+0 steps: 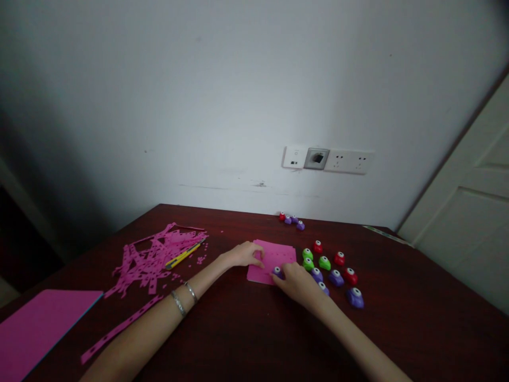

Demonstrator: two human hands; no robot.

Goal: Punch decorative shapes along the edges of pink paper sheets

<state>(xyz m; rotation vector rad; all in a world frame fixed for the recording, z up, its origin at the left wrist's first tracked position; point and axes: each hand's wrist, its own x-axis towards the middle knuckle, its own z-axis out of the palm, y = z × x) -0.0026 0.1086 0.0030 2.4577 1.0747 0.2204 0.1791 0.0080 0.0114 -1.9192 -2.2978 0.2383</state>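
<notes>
A stack of pink square paper sheets (274, 253) lies on the dark red table, with a few small marks across the top sheet. My left hand (247, 254) rests at its left edge, thumb and fingers curved but apart. Over the stack's lower right part, my right hand (296, 281) is closed around a small purple craft punch (277, 272) with a white round button. Just right of that hand stand several more punches, among them a green punch (324, 262), a red punch (350, 276) and a purple punch (355, 297).
Left of my hands lies a heap of punched pink paper strips (149, 260) with a yellow utility knife (185, 255). A large pink sheet (43, 329) sits at the near left. Several small punches (294, 219) stand near the wall (222, 106), below sockets (348, 162).
</notes>
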